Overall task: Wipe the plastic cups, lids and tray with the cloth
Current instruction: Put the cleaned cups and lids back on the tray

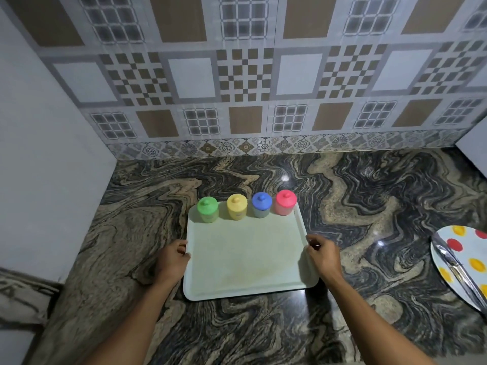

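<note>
We are gripping the tray (245,259) with our left hand (172,259) at nine o'clock and right hand (322,255) at three, probably steadying it; the lidded cups (247,209) are lining its twelve o'clock edge.

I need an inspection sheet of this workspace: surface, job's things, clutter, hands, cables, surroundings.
Surface: dark swirled stone counter.
Job's things: pale tray carrying four lidded cups along its far edge: green cup, yellow cup, blue cup, pink cup. Cloth: nothing seen.
Clutter: dotted plate with metal utensils, at right.
Hands: left hand and right hand at the tray's side edges.
Cables: nothing seen.
Surroundings: patterned tiled wall.
</note>
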